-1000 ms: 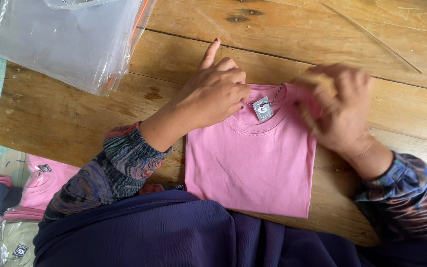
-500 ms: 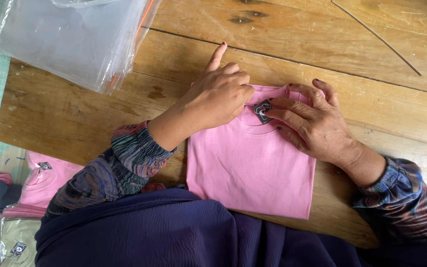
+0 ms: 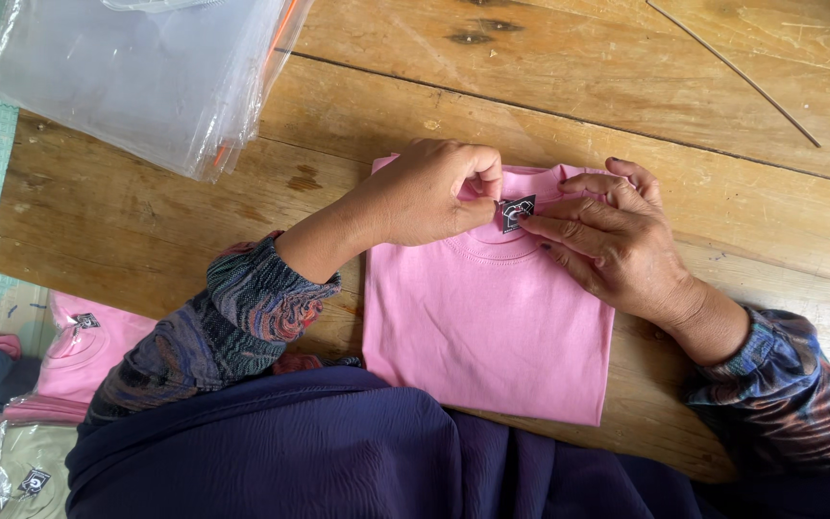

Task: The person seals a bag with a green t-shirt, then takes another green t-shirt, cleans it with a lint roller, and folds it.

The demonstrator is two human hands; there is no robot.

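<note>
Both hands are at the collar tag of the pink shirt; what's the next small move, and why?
Probably press the small dark tag flat inside the collar. The left hand pinches beside it, the right hand steadies the folded pink T-shirt, and the tag stands turned up.

Worn wooden table [image 3: 626, 86], daylight

- The left hand [image 3: 425, 192] is bare – no ring, no glove.
- The right hand [image 3: 607, 240] is bare too.
- Both sleeves are knitted, with wavy stripes in blue, red and grey.
- A dark purple cloth covers the lap.
</note>
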